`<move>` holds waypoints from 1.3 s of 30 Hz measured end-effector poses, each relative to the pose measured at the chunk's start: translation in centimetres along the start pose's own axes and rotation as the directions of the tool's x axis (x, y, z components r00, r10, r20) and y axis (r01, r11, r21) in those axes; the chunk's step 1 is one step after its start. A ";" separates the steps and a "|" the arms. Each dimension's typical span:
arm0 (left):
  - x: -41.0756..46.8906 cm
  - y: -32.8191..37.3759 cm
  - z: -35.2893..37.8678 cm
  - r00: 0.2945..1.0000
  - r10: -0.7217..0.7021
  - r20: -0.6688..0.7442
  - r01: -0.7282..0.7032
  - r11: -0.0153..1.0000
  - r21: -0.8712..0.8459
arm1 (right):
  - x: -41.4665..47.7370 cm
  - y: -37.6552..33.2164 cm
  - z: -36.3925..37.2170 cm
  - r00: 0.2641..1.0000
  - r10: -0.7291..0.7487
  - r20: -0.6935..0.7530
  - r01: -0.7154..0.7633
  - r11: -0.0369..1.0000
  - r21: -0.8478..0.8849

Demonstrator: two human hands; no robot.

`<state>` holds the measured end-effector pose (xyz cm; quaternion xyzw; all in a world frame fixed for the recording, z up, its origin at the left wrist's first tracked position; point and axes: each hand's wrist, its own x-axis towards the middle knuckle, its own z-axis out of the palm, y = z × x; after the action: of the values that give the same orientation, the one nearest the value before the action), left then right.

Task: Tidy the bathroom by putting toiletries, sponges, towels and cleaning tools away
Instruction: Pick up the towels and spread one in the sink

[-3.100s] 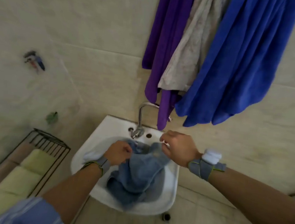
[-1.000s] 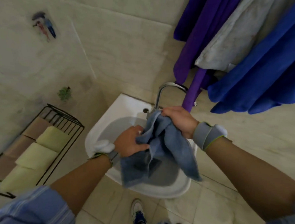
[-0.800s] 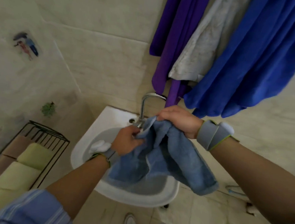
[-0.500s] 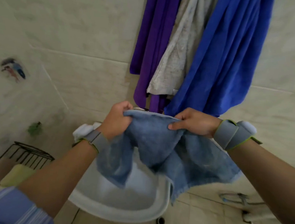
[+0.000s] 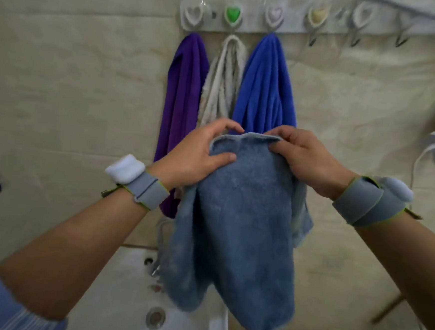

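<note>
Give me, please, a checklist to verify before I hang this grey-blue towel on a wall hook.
1. Left hand grips the grey-blue towel at its top edge: ok.
2. Right hand pinches the same edge: ok.
3. A free hook exists: ok, the cream heart hook carries nothing.
4. First three hooks free: not ok; purple towel, white towel and blue towel hang there.
5. Towel has a hanging loop: cannot tell.
6. Its lower end is clear of the sink: cannot tell.
</note>
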<state>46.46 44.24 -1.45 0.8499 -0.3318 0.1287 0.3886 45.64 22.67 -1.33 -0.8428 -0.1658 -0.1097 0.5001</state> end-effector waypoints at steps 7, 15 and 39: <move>5.2 3.4 -1.2 0.991 -0.090 -0.099 0.045 0.921 -0.386 | 0.3 -2.7 -5.3 0.965 -0.241 -0.102 0.232 0.969 -0.088; 11.3 7.1 -3.3 0.991 -0.092 -0.093 -0.014 0.635 -0.772 | 4.2 -6.5 -10.5 0.849 -0.433 -0.302 0.352 0.891 -0.288; 9.8 2.3 5.5 0.963 -0.059 -0.262 0.067 0.998 0.022 | 5.8 0.1 -6.3 0.841 -0.373 -0.391 0.057 0.780 -0.623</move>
<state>52.07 34.51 0.90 0.8415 -0.2487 0.2321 0.4197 50.93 18.07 3.67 -0.8727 -0.0885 -0.4255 0.2228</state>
